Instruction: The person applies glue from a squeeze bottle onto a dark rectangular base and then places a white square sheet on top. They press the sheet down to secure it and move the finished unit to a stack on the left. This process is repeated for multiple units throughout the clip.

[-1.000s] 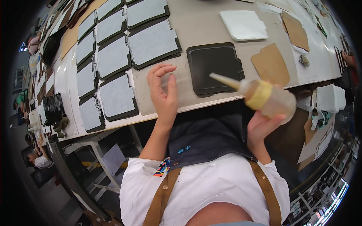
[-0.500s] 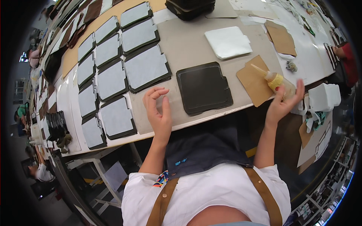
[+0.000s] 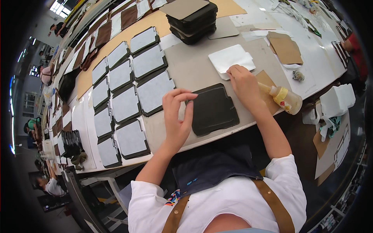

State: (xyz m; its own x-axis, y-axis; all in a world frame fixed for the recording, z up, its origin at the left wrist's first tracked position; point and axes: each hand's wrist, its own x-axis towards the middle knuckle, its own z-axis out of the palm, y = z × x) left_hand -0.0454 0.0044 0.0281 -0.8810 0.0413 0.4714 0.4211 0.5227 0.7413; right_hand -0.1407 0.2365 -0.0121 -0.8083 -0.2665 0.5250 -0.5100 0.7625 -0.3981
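A flat black panel (image 3: 213,108) with a notched corner lies on the grey table (image 3: 194,66) right in front of me. My left hand (image 3: 176,116) hovers just left of it, fingers spread and bent, holding nothing. My right hand (image 3: 243,83) reaches past the panel's far right corner, its curled fingers on the near edge of a white square pad (image 3: 231,58). Whether they pinch the pad is hidden. A clear glue bottle with a yellow collar (image 3: 285,99) lies on its side on a brown card (image 3: 268,79), just right of my right wrist.
Rows of grey panels with black borders (image 3: 128,105) fill the table to the left. A stack of black panels (image 3: 192,17) stands at the back, with another brown card (image 3: 285,48) to its right. White foam blocks (image 3: 336,101) sit at the right. Other people work at the edges.
My right hand has laid the glue bottle down on the brown card and moved left to the white pad. My left hand stays raised beside the black panel.
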